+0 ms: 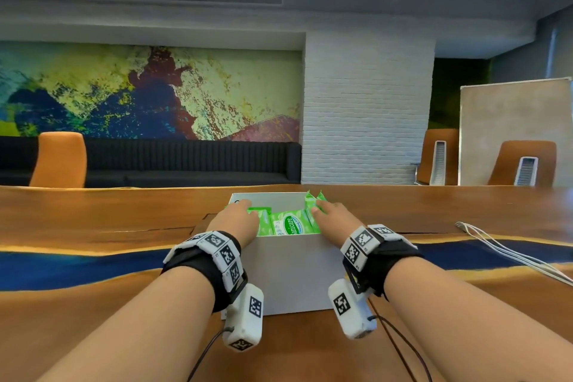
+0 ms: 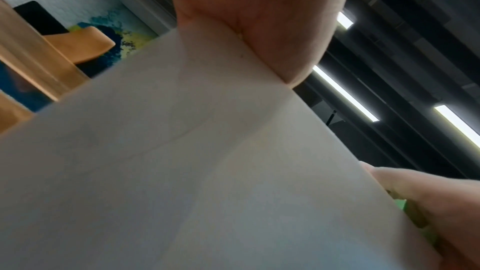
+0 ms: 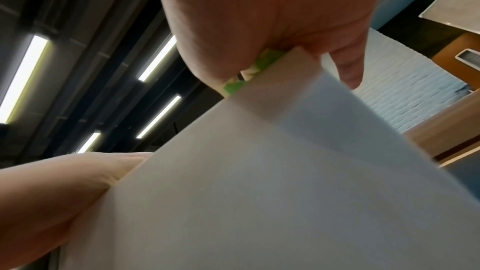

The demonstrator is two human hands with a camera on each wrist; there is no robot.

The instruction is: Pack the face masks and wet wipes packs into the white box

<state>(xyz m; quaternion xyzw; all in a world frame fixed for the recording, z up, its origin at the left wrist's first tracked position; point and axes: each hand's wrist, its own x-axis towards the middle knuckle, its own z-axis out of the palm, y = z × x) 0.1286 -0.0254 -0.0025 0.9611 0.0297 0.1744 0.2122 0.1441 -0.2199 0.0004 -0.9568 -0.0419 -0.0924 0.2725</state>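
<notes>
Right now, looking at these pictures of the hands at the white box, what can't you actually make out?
- Face masks: none recognisable; the head view shows only green wet wipes packs in the white box.
- Box bottom: hidden by the packs and its near wall.
- Left hand fingertips: hidden behind the hand itself.
- Right hand grip: the box wall fills the right wrist view.
- Left wrist view: blurred box wall blocks the contents.
- Small print on the packs: too small.

Matt white box (image 1: 291,270), glossy plastic wipes packs (image 1: 294,223), polished wooden table (image 1: 93,211).

Head view: above, facing forward over white box (image 1: 291,273) | wrist views: very close beneath palms, facing up; all share the box.
</notes>
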